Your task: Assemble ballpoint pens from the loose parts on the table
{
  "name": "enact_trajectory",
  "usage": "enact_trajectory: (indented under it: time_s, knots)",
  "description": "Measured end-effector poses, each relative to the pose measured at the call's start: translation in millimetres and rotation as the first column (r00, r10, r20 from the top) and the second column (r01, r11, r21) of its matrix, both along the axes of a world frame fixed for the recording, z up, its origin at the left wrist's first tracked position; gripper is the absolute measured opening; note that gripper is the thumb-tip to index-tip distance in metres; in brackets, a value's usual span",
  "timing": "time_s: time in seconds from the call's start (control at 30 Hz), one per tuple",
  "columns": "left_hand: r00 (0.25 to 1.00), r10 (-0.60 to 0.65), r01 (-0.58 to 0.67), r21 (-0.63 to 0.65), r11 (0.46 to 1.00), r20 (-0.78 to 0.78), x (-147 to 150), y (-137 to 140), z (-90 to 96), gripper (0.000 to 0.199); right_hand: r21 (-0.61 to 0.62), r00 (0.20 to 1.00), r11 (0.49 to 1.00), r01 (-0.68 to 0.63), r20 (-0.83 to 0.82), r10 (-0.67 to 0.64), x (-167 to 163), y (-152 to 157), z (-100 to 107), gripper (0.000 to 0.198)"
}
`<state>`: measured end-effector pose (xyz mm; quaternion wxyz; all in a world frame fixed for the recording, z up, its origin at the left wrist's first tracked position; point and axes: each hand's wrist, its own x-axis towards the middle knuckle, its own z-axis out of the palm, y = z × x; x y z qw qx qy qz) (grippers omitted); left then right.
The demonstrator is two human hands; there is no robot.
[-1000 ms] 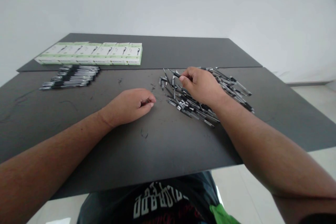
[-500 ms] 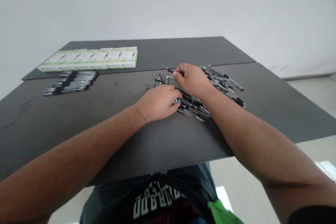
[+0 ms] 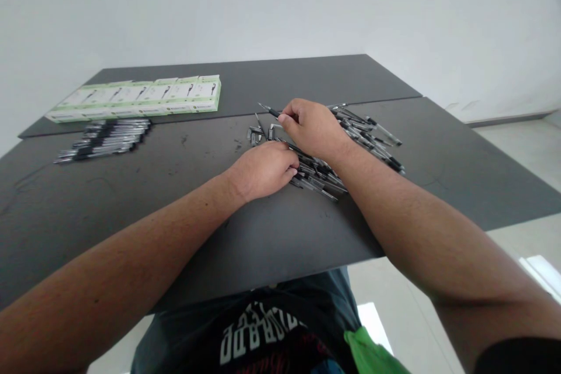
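Observation:
My right hand [image 3: 312, 130] is closed on a pen [image 3: 269, 110] with a black grip, held above the pile with its tip pointing left and away from me. Just below and left of it, my left hand [image 3: 269, 168] rests at the near-left side of a loose pile of clear and black pens [image 3: 322, 178]. Its fingers are curled in among the pens, and what they pinch is hidden. More of the pile [image 3: 370, 137] spreads out to the right, behind my right wrist. Several small clear pieces [image 3: 255, 135], perhaps pen caps, lie beyond my left hand.
Pens lie side by side in a neat row [image 3: 105, 139] at the left of the dark grey table [image 3: 197, 152]. Behind them a line of white and green boxes [image 3: 140, 99] with pen pictures stands near the seam. The near table edge is close to my body.
The whole view has shifted slightly, so the boxes and pens appear a little farther left. Both hands keep nearly the same place at the pile, the right one still holding the pen.

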<state>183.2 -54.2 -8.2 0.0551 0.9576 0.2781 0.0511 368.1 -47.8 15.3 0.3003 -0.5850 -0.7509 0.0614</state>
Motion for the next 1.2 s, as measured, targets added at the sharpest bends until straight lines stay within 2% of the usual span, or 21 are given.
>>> enact_trajectory:
  time_s: [0.13,0.23,0.33,0.47,0.57,0.67,0.83,0.93,1.2]
  knots:
    - [0.998,0.018,-0.018,0.003,1.000,0.062,-9,4,0.9,0.025,0.003,1.000,1.000,0.004,0.011,-0.004,1,1,-1,0.025]
    - [0.988,0.063,-0.064,0.000,0.998,0.139,-27,9,7.8,0.026,-0.003,1.000,1.000,0.004,0.006,-0.004,0,-1,-1,0.025]
    - [0.956,0.206,-0.194,-0.074,0.978,0.211,-53,10,19.2,0.028,-0.023,1.000,1.000,-0.002,0.002,0.002,-3,-4,1,0.023]
    - [0.895,0.379,-0.343,-0.180,0.922,0.236,-94,4,29.3,0.028,-0.079,0.999,0.997,-0.025,0.018,0.027,-8,-12,5,0.022]
    - [0.862,0.441,-0.397,-0.209,0.894,0.250,-123,-4,24.9,0.031,-0.101,0.997,0.993,-0.062,0.043,0.066,-13,-18,5,0.023]
    - [0.831,0.475,-0.427,-0.216,0.878,0.288,-140,-4,10.9,0.033,-0.122,0.991,0.988,-0.097,0.076,0.107,-17,-25,4,0.023]
    - [0.808,0.493,-0.438,-0.232,0.869,0.323,-139,8,-8.1,0.033,-0.147,0.980,0.977,-0.157,0.101,0.172,-22,-36,1,0.024]
    - [0.799,0.502,-0.433,-0.264,0.862,0.330,-133,8,-8.3,0.031,-0.126,0.974,0.974,-0.191,0.100,0.204,-23,-41,0,0.024]
    - [0.800,0.451,-0.323,-0.348,0.880,0.396,-127,-5,-9.0,0.028,-0.141,0.946,0.955,-0.260,0.162,0.281,-25,-50,1,0.021]
